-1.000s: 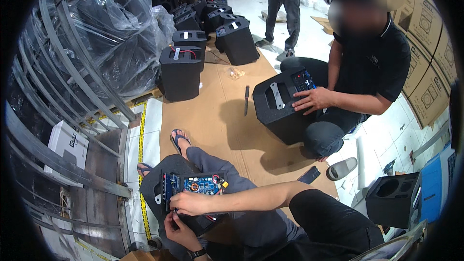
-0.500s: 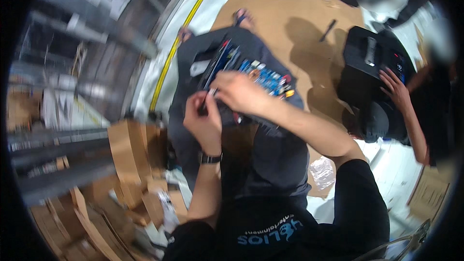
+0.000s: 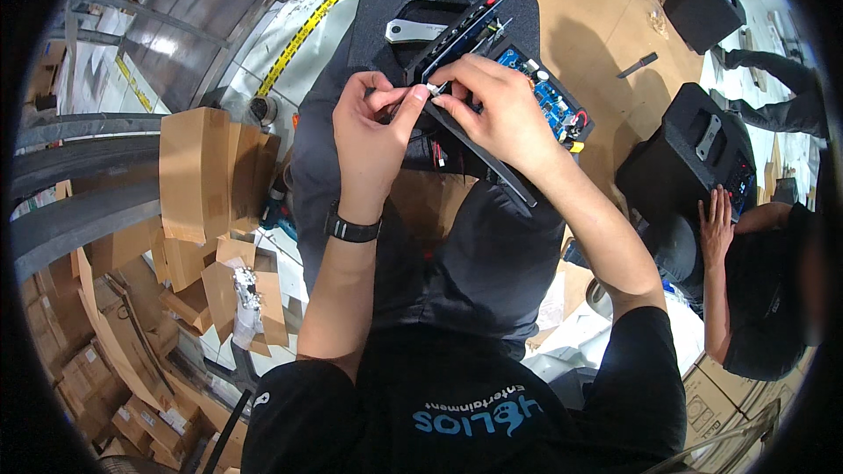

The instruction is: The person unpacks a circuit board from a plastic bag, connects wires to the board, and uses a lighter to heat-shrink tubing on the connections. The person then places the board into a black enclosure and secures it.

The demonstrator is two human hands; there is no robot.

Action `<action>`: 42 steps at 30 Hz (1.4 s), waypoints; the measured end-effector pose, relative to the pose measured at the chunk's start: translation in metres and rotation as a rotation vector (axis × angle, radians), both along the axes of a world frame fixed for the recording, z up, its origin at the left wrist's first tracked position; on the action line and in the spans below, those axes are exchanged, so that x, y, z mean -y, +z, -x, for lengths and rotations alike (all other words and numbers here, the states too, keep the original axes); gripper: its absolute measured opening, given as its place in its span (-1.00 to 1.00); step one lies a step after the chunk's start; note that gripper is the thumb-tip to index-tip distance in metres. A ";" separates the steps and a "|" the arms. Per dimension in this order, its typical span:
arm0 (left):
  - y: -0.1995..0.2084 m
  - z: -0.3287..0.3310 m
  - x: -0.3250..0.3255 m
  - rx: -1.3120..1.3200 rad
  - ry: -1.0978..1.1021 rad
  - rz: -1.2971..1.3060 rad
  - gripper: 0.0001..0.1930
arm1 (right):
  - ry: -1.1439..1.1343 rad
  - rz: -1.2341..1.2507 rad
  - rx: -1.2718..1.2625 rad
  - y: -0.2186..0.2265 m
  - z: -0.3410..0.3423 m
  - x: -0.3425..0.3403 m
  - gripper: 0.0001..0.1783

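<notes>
View's tipped way down since a second ago, but both hands are still at it – left hand [image 3: 373, 114] pinching a small white plastic plug-like piece [image 3: 432, 89], right hand [image 3: 500, 110] curled in close, can't tell its grip. Piece sits by the flat black panel [image 3: 485, 155], over the black textured speaker cabinet [image 3: 373, 39] – fiddly bit's probably unfinished.

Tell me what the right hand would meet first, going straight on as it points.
Likely the left hand, whose fingertips face those of the right hand; the exact gap in depth is unclear.
</notes>
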State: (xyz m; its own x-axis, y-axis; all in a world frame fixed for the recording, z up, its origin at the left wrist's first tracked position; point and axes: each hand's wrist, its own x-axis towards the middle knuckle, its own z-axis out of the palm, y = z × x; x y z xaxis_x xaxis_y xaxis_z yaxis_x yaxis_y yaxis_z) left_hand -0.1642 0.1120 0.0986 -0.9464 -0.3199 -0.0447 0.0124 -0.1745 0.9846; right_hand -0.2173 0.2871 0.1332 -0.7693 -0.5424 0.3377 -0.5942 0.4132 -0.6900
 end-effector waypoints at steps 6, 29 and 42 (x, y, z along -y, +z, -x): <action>0.000 0.000 0.003 -0.007 -0.021 0.046 -0.65 | 0.031 -0.005 -0.073 0.001 0.000 0.000 -0.77; -0.001 -0.011 -0.011 -0.177 0.051 0.332 -0.85 | 0.025 -0.061 -0.076 0.003 -0.001 0.003 -0.75; -0.018 -0.013 -0.011 -0.205 0.094 0.390 -0.86 | 0.062 -0.059 -0.074 0.001 0.001 -0.004 -0.76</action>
State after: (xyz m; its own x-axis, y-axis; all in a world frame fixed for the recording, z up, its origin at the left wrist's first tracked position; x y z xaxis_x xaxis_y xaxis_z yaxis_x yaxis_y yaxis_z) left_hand -0.1515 0.1233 0.0805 -0.8892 -0.3608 0.2814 0.2120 0.2202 0.9522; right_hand -0.2180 0.2907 0.1342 -0.7078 -0.6085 0.3588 -0.6684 0.4125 -0.6190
